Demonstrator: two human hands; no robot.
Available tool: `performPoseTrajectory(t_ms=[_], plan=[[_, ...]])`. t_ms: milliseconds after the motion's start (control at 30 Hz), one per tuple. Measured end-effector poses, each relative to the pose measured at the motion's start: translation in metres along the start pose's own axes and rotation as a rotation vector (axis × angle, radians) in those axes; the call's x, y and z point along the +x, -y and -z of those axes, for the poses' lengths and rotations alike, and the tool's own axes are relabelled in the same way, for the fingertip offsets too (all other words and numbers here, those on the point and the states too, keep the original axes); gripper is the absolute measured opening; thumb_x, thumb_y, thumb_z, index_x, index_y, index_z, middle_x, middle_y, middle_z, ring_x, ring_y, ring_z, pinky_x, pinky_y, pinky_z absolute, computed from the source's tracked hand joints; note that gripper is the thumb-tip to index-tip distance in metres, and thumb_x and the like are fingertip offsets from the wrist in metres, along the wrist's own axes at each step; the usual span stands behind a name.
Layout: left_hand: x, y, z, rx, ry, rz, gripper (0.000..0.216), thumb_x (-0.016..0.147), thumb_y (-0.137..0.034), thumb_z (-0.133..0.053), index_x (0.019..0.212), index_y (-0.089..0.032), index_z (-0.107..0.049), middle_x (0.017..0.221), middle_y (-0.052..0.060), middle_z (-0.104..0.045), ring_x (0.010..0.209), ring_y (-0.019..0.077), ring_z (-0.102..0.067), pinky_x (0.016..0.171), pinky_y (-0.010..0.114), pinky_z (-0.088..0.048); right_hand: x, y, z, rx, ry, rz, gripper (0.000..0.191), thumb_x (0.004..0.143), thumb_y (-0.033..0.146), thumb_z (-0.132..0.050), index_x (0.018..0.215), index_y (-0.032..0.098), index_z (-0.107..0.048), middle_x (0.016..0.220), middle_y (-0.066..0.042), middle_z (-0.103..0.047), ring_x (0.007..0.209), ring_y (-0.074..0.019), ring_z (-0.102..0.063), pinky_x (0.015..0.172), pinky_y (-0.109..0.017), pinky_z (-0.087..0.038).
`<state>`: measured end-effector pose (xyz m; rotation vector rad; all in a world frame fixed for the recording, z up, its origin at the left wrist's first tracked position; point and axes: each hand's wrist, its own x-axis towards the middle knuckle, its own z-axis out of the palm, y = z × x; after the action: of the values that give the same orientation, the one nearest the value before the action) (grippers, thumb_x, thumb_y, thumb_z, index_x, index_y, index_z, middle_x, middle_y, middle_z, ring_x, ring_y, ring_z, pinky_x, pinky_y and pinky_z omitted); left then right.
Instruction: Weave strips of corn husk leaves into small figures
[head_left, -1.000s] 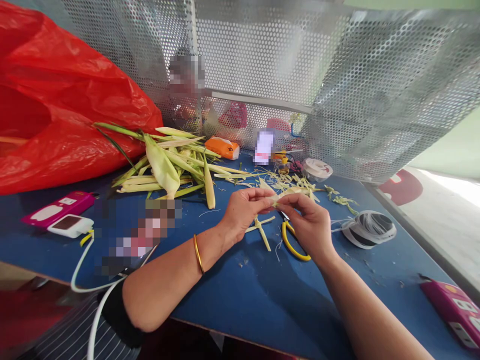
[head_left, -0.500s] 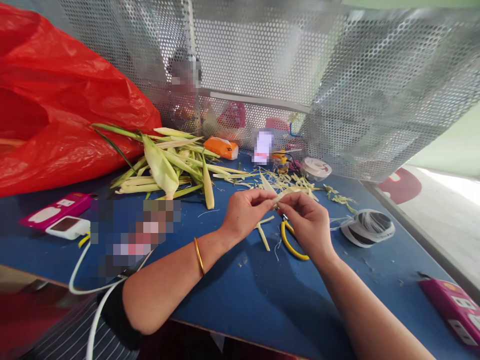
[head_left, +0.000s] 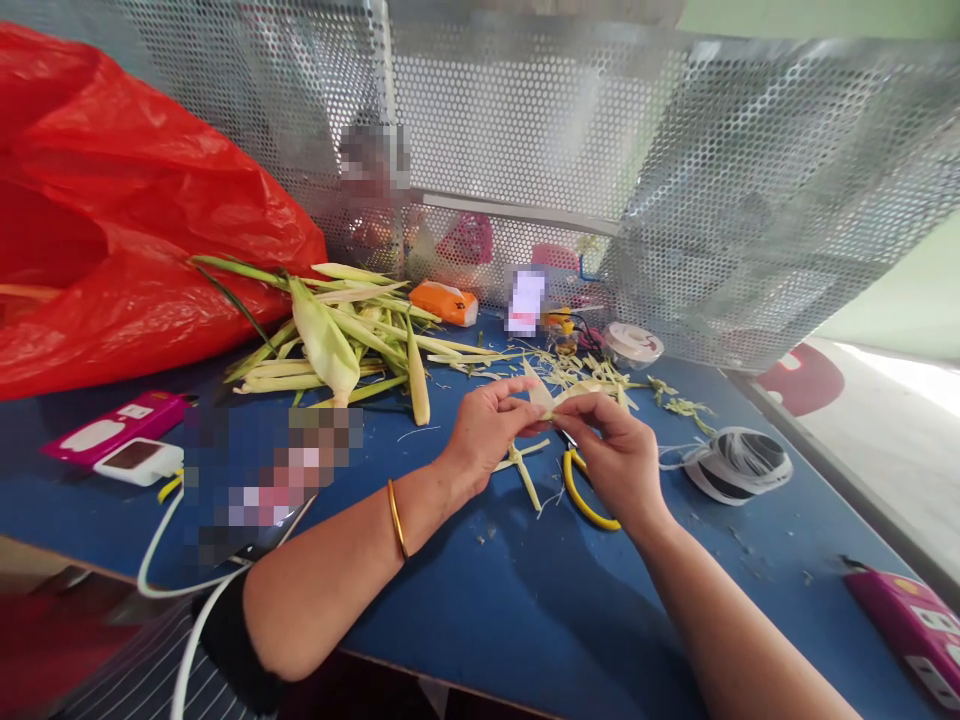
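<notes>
My left hand (head_left: 487, 428) and my right hand (head_left: 615, 455) meet above the middle of the blue table (head_left: 480, 600). Both pinch a pale yellow leaf strip (head_left: 556, 396) between thumb and fingertips. The strip is folded, with a pointed end sticking up. A gold bangle sits on my left wrist. Under my hands lie a small crossed piece of leaf (head_left: 523, 465) and yellow-handled pliers (head_left: 581, 490), partly hidden by my right hand.
A pile of green and pale leaves (head_left: 337, 335) lies at the back left by a big red plastic bag (head_left: 127, 220). Leaf scraps (head_left: 592, 368), a tape roll (head_left: 632, 343), a spool of white cord (head_left: 739, 460), pink power strips (head_left: 112, 420) and perforated metal screens (head_left: 675, 170) surround the work spot.
My hands have sunk slightly in the picture and turned the leaf strip; its pointed end now stands up between my fingers. Nothing else on the table moved.
</notes>
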<state>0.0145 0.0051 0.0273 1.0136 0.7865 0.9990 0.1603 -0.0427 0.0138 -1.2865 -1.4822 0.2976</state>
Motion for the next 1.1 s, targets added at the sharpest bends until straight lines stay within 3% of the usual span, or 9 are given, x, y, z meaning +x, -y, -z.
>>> performPoseTrajectory(t_ms=[100, 167, 300, 400, 667, 900, 1100], plan=[[-0.001, 0.0, -0.001, -0.006, -0.022, 0.005, 0.058, 0.07, -0.013, -0.075, 0.126, -0.013, -0.059, 0.071, 0.0, -0.071, 0.067, 0.0153, -0.069, 0.074, 0.031, -0.055, 0.0, 0.0, -0.001, -0.006, 0.009, 0.007, 0.01, 0.084, 0.027, -0.065, 0.075, 0.022, -0.066, 0.076, 0.0, -0.065, 0.073, -0.0162, -0.057, 0.07, -0.03, -0.046], [-0.001, 0.0, -0.002, -0.015, -0.045, 0.009, 0.058, 0.069, -0.01, -0.074, 0.125, -0.013, -0.058, 0.069, 0.0, -0.071, 0.067, 0.0153, -0.068, 0.073, 0.031, -0.055, 0.0, 0.001, -0.002, 0.009, 0.013, -0.029, 0.01, 0.083, 0.027, -0.065, 0.075, 0.022, -0.066, 0.075, 0.0, -0.065, 0.071, -0.0158, -0.057, 0.069, -0.03, -0.045], [-0.001, 0.002, -0.003, -0.035, -0.038, 0.037, 0.016, 0.071, -0.011, -0.073, 0.085, -0.013, -0.067, 0.068, 0.002, -0.071, 0.066, 0.0135, -0.068, 0.073, 0.028, -0.055, -0.001, 0.002, -0.004, 0.066, -0.003, -0.12, 0.008, 0.082, 0.027, -0.065, 0.077, 0.021, -0.066, 0.074, -0.001, -0.067, 0.069, -0.0159, -0.058, 0.067, -0.029, -0.046], [-0.001, 0.004, -0.003, -0.039, -0.007, 0.025, 0.01, 0.07, -0.015, -0.076, 0.072, -0.014, -0.066, 0.069, 0.002, -0.071, 0.067, 0.0129, -0.069, 0.074, 0.027, -0.054, -0.002, 0.002, -0.005, 0.109, -0.036, -0.144, 0.01, 0.08, 0.03, -0.067, 0.076, 0.02, -0.066, 0.076, -0.002, -0.069, 0.071, -0.0174, -0.06, 0.067, -0.03, -0.047], [0.0, 0.011, -0.002, -0.05, 0.037, -0.022, 0.017, 0.066, -0.025, -0.08, 0.071, -0.015, -0.067, 0.07, 0.002, -0.072, 0.07, 0.0148, -0.07, 0.077, 0.029, -0.055, -0.003, -0.001, -0.008, 0.136, -0.065, -0.159, 0.012, 0.08, 0.033, -0.068, 0.078, 0.02, -0.066, 0.075, -0.003, -0.069, 0.068, -0.0181, -0.063, 0.065, -0.031, -0.051], [-0.001, 0.01, -0.001, 0.032, 0.077, -0.071, 0.011, 0.066, -0.017, -0.076, 0.075, -0.015, -0.069, 0.075, 0.004, -0.074, 0.072, 0.0148, -0.069, 0.076, 0.027, -0.053, -0.003, -0.004, -0.008, 0.12, -0.068, -0.161, 0.011, 0.08, 0.031, -0.068, 0.079, 0.021, -0.065, 0.076, -0.002, -0.068, 0.068, -0.0176, -0.063, 0.065, -0.03, -0.051], [-0.002, 0.0, 0.0, 0.11, 0.052, 0.017, 0.005, 0.073, -0.015, -0.066, 0.075, -0.015, -0.071, 0.068, 0.004, -0.072, 0.058, 0.0107, -0.063, 0.054, 0.02, -0.043, -0.002, -0.004, -0.004, 0.134, 0.006, -0.108, 0.01, 0.083, 0.029, -0.066, 0.091, 0.023, -0.067, 0.077, -0.001, -0.07, 0.068, -0.0177, -0.065, 0.067, -0.032, -0.051]])
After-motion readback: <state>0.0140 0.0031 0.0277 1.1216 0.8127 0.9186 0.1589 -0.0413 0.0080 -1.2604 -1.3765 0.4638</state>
